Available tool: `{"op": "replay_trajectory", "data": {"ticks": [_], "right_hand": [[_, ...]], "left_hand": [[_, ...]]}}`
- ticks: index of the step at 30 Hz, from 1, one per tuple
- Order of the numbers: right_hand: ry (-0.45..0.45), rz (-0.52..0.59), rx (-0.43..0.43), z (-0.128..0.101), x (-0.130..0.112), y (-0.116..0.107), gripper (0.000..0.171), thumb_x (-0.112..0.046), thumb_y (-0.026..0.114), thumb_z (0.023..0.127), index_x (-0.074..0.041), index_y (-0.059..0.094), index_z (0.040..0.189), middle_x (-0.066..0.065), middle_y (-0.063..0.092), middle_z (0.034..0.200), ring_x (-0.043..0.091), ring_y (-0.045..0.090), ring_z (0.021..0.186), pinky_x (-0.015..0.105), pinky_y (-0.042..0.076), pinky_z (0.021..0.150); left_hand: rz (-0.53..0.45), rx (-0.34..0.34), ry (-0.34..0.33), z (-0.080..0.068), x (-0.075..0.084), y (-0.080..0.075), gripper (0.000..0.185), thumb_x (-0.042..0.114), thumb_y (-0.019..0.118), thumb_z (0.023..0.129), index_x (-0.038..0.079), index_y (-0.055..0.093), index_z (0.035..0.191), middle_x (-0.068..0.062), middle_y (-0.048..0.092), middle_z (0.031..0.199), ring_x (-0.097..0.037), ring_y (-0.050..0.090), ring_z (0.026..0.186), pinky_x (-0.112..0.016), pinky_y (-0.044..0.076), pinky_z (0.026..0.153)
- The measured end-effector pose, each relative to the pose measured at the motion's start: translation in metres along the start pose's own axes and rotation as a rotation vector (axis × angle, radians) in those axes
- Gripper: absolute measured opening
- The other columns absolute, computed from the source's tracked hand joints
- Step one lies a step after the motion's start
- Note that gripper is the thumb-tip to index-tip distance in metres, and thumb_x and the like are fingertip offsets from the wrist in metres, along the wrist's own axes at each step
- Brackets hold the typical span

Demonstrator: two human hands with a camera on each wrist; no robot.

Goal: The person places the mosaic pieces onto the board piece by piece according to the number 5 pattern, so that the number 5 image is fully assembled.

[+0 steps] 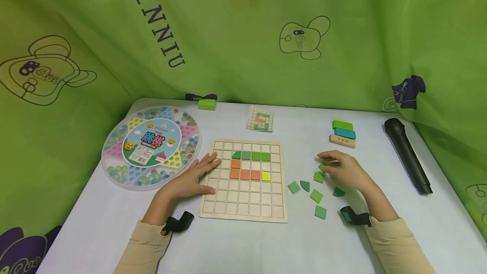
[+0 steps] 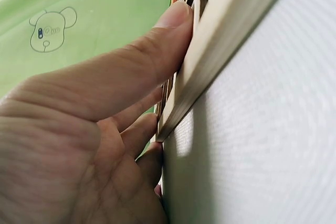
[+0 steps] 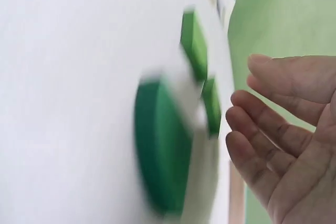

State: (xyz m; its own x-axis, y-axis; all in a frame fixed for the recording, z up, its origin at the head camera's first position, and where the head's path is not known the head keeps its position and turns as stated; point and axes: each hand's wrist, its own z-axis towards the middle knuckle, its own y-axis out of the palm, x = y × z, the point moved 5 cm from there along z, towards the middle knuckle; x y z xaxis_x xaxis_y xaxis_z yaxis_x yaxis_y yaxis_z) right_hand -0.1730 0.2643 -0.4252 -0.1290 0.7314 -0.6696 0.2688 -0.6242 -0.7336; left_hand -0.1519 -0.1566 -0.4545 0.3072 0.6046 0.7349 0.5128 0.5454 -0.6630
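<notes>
A wooden grid board [image 1: 243, 210] lies on the table, holding a row of green pieces [image 1: 256, 156], several orange squares [image 1: 245, 175] and a yellow piece [image 1: 266, 176]. My left hand [image 1: 188, 181] rests on the board's left edge, thumb and fingers spread; in the left wrist view the thumb [image 2: 176, 17] touches the rim. Over the loose green pieces hovers my right hand [image 1: 344, 170], fingers gently bent, nothing visible between them. One green square [image 1: 321, 167] lies partly hidden beneath its fingertips. Near it are another green square [image 1: 318, 177] and a dark green quarter-round piece [image 3: 163, 145].
A pattern card [image 1: 260, 119] lies behind the board. On the left is a round marble game box [image 1: 152, 143]. Coloured blocks [image 1: 344, 133] and a black microphone [image 1: 408, 155] lie to the right. A green block [image 1: 207, 104] sits at the back edge.
</notes>
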Motion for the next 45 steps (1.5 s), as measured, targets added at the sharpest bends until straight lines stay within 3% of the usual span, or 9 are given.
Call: {"op": "replay_trajectory", "data": {"ticks": [5,11,16,23,27,35,45], "right_hand": [[-0.017,-0.015,-0.016,-0.004,0.015,-0.003,0.035,-0.008,0.061,0.091,-0.001,0.059,0.125,0.019,0.058,0.127,0.036,0.055,0.115,0.049,0.048,0.095],[-0.07,-0.061,-0.015,-0.004,0.019,-0.002,0.032,-0.001,0.062,0.088,-0.008,0.064,0.119,0.013,0.058,0.125,0.027,0.055,0.109,0.032,0.047,0.091],[-0.076,-0.076,-0.009,-0.002,0.021,-0.002,0.028,0.001,0.063,0.087,-0.008,0.067,0.113,0.012,0.058,0.12,0.026,0.055,0.105,0.026,0.048,0.086],[-0.05,-0.108,0.014,-0.001,0.021,-0.002,0.023,-0.004,0.066,0.086,-0.002,0.065,0.109,0.013,0.06,0.11,0.026,0.059,0.097,0.04,0.052,0.084],[-0.047,-0.105,0.035,-0.005,0.007,-0.001,0.025,-0.009,0.067,0.087,-0.003,0.064,0.111,0.013,0.062,0.11,0.028,0.061,0.097,0.042,0.053,0.083],[-0.174,0.005,0.09,-0.017,-0.046,0.027,0.025,-0.013,0.071,0.085,-0.007,0.067,0.109,0.004,0.065,0.104,0.019,0.063,0.091,0.03,0.056,0.077],[-0.242,0.064,-0.041,-0.009,-0.09,0.084,0.025,-0.016,0.074,0.082,-0.012,0.067,0.105,-0.003,0.064,0.1,0.013,0.061,0.087,0.026,0.055,0.076]], "left_hand": [[0.01,-0.001,-0.003,0.0,0.0,0.0,0.088,0.037,0.074,0.08,0.015,0.027,0.151,-0.007,0.008,0.16,-0.029,0.001,0.148,-0.052,-0.002,0.118],[0.014,-0.004,-0.005,0.001,0.0,0.0,0.088,0.037,0.074,0.08,0.015,0.027,0.151,-0.008,0.007,0.161,-0.03,0.0,0.148,-0.053,-0.002,0.118],[0.011,-0.009,-0.005,0.0,0.002,0.0,0.088,0.036,0.074,0.08,0.013,0.027,0.151,-0.009,0.007,0.16,-0.03,0.001,0.147,-0.053,-0.002,0.118],[0.003,-0.007,-0.005,0.001,0.003,-0.001,0.087,0.033,0.074,0.08,0.012,0.027,0.15,-0.009,0.008,0.16,-0.03,0.001,0.148,-0.052,-0.002,0.118],[0.006,-0.006,-0.004,0.001,0.004,-0.001,0.087,0.034,0.074,0.08,0.012,0.028,0.15,-0.009,0.008,0.16,-0.03,0.001,0.147,-0.053,-0.002,0.118],[0.005,0.001,-0.008,-0.001,0.003,-0.002,0.087,0.033,0.074,0.08,0.012,0.027,0.15,-0.009,0.008,0.16,-0.03,0.001,0.148,-0.052,-0.002,0.118],[0.005,-0.006,-0.011,0.0,0.004,-0.001,0.087,0.032,0.074,0.08,0.012,0.028,0.15,-0.009,0.008,0.16,-0.03,0.001,0.148,-0.052,-0.003,0.118]]}}
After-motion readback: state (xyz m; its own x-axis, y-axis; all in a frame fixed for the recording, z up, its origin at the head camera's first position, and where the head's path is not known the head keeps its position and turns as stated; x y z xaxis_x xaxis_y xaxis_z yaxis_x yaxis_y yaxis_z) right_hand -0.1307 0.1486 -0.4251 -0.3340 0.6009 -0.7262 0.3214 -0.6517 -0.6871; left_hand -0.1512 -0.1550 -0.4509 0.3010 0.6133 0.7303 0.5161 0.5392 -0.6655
